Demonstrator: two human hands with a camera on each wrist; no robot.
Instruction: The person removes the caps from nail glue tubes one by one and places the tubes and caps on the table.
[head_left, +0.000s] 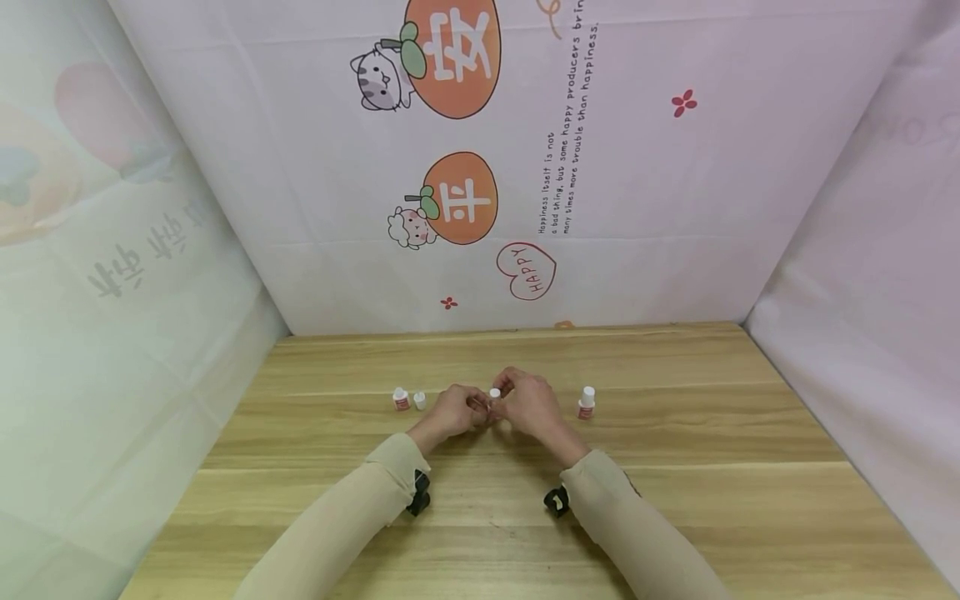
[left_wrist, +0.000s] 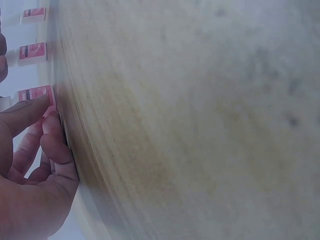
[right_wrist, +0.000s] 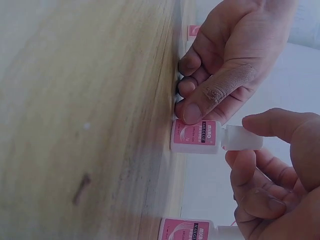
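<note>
The left hand (head_left: 459, 408) is pinching a small glue bottle (right_wrist: 192, 137) low on its sides, while the right hand (head_left: 531, 404) is gripping that bottle's white cap (right_wrist: 245, 137) with its fingertips. The bottle is standing upright on the counter (head_left: 487, 533), between the two hands. The low pinch is probably steadying the base and leaving the cap free for the other hand; whether the cap is sitting loose or tight, I cannot tell.

Counting from the head view, three bottles are showing: the held one, a left bottle (head_left: 401, 402) standing beyond the left hand's outer side, and a right bottle (head_left: 587, 408) standing near the right hand's outer side. The left wrist view is showing two past the held one, so a middle bottle (left_wrist: 33, 52) is likely hiding behind the right hand, making at least four. One white piece (head_left: 420, 402), apparently a cap, is resting just left of the left hand, beside the left bottle. The row's spacing is presumably giving the fingers room.
</note>
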